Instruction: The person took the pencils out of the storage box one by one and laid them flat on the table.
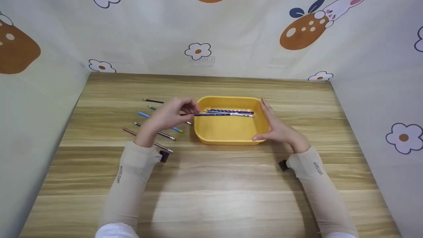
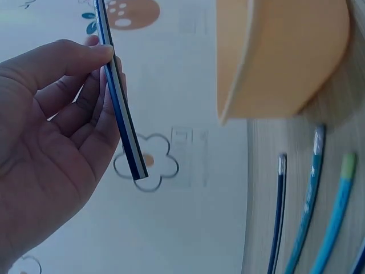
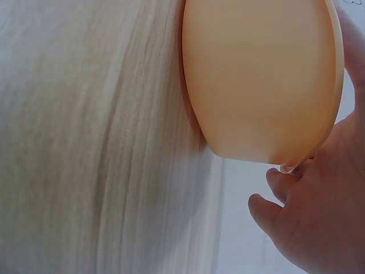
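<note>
My left hand (image 1: pixel 172 114) pinches a dark blue striped pencil (image 2: pixel 122 108) between thumb and fingers. In the head view that pencil lies roughly level across the yellow plastic bin (image 1: pixel 228 142), over its left rim. Several pencils, one with a purple wavy shaft (image 1: pixel 228 111), lie inside along the bin's far side. My right hand (image 1: pixel 279 129) grips the bin's right end, thumb at the front rim and fingers at the back corner. In the right wrist view the bin's outer wall (image 3: pixel 262 80) hides part of the fingers.
Left of the bin, several pencils lie side by side on the wooden table (image 1: pixel 218 188), among them a light blue one (image 2: pixel 336 211) with a green end and a brown one (image 1: pixel 129 131). A patterned cloth wall (image 1: pixel 148 43) stands behind the table and at both sides.
</note>
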The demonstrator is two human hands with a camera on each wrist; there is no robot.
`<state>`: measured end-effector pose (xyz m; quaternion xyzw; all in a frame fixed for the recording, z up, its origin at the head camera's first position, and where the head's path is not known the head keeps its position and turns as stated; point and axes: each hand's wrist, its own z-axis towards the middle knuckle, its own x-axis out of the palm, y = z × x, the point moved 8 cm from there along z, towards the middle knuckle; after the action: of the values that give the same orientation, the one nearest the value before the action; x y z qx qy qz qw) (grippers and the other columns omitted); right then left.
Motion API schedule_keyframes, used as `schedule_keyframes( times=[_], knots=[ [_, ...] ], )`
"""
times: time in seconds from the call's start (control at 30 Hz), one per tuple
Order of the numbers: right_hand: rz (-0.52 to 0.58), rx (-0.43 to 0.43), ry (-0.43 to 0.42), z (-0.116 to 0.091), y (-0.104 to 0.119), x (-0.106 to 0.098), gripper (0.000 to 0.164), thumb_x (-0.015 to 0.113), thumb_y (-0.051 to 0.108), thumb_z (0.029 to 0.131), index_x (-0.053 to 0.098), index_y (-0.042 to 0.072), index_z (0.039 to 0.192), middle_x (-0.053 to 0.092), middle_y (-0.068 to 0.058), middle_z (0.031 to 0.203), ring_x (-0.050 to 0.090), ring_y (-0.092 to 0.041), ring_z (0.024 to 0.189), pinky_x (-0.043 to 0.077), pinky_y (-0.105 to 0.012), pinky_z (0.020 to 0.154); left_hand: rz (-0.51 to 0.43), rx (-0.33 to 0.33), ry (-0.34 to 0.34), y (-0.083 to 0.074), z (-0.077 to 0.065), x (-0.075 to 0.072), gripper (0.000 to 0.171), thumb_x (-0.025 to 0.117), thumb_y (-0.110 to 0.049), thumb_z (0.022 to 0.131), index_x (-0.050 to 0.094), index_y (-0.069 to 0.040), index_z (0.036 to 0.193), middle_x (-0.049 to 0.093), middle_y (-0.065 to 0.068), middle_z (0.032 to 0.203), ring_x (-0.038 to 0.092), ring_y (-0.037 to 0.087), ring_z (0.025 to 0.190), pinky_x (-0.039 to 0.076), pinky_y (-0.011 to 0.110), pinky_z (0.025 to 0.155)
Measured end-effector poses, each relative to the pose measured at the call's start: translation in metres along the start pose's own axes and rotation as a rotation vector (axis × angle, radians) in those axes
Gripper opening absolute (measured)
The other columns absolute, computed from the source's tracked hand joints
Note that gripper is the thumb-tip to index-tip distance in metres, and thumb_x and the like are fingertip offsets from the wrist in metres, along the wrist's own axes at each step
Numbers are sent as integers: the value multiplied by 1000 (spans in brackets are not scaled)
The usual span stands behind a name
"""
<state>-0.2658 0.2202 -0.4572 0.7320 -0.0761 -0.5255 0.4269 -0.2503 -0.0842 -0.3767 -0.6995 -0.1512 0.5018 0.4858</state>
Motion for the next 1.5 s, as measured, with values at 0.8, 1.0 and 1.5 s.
schedule_keyframes(
  times=[0.8, 1.0, 1.5],
  knots=[
    [-12, 40, 12, 0, -1, 0, 134, 89, 37, 71, -7, 9, 160, -18, -6, 167, -8, -34, 155, 5, -58, 124, 182, -115, -80, 92, -105, -41, 16, 63, 6, 89, 67, 0, 103, 71, 12, 101, 65, 23, 93, 53, 20, 81],
    [-6, 34, 12, 0, -1, 1, 134, 89, 37, 71, -7, 10, 160, -19, -4, 167, -9, -34, 155, 4, -58, 124, 224, -124, -34, 104, -119, -34, 18, 63, 9, 85, 67, -1, 100, 71, 11, 95, 65, 20, 89, 54, 24, 79],
    [-23, 14, 23, 0, -1, 2, 133, 89, 36, 72, -7, 10, 160, -19, -5, 167, -10, -34, 155, 4, -58, 124, 306, -194, 83, 127, -136, -19, 23, 59, 16, 79, 65, -3, 91, 68, 8, 89, 62, 20, 88, 54, 37, 80]
  ],
)
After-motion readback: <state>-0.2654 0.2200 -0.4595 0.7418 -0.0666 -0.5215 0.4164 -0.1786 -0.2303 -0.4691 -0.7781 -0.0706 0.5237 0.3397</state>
